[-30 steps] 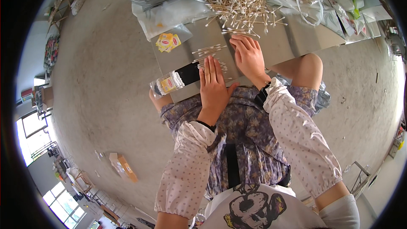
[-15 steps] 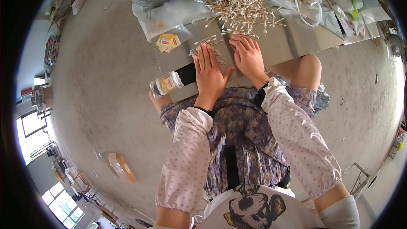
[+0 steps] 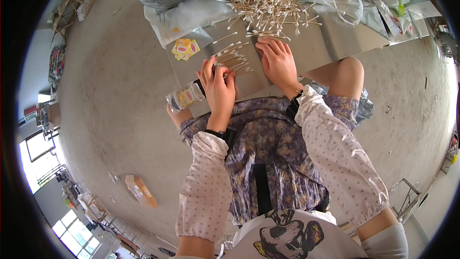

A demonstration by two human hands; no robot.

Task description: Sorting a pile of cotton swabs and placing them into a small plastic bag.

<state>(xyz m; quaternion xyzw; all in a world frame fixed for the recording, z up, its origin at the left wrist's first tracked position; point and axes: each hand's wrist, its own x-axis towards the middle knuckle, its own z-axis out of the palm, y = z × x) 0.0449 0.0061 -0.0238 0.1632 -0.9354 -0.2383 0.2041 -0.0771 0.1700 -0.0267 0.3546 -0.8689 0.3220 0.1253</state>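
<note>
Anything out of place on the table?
Slightly: one swab lies alone beyond the row, apart from the pile too, so it belongs to neither. No damage I can make out.

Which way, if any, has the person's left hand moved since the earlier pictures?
Yes: the left hand has moved leftward, now closer to the yellow cards, taken as the fixed reference.

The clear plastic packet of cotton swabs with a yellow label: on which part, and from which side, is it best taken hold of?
I would pinch the clear plastic packet with a yellow label across its near and far edges, probably from the left. It lies flat and looks roughly rectangular; its left end is uncovered, while the left hand is close by its right end.
</note>
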